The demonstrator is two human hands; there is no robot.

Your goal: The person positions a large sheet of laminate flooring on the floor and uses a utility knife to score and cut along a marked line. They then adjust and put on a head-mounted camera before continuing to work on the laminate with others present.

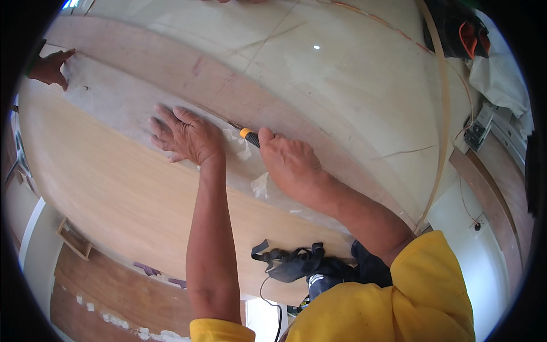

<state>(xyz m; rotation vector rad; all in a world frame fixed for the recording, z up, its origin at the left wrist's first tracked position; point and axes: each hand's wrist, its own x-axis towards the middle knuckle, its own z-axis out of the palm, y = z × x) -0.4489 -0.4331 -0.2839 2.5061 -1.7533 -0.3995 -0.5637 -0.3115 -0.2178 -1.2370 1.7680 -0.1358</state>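
Note:
My left hand (pixel 191 135) lies flat with its fingers spread on a long greyish, worn board strip (pixel 122 94). To the right of it, my right hand (pixel 290 159) is closed around a utility knife (pixel 249 135) with a yellow and black ribbed handle. Its thin blade points up and left, against the strip's far edge, where a reddish-brown sheet (pixel 188 65) begins. Another person's hand (pixel 52 68) presses on the strip's far left end. Under the strip, on the near side, spreads a pale wood-grain sheet (pixel 131 171).
A pale floor (pixel 353 68) with a thin wire lies beyond the sheets. Black straps (pixel 296 259) rest on the sheet near my body. A curved wooden strip (pixel 441 114) stands at the right, with a black and orange bag (pixel 456 31) behind it. Another person's fingers show at the top edge.

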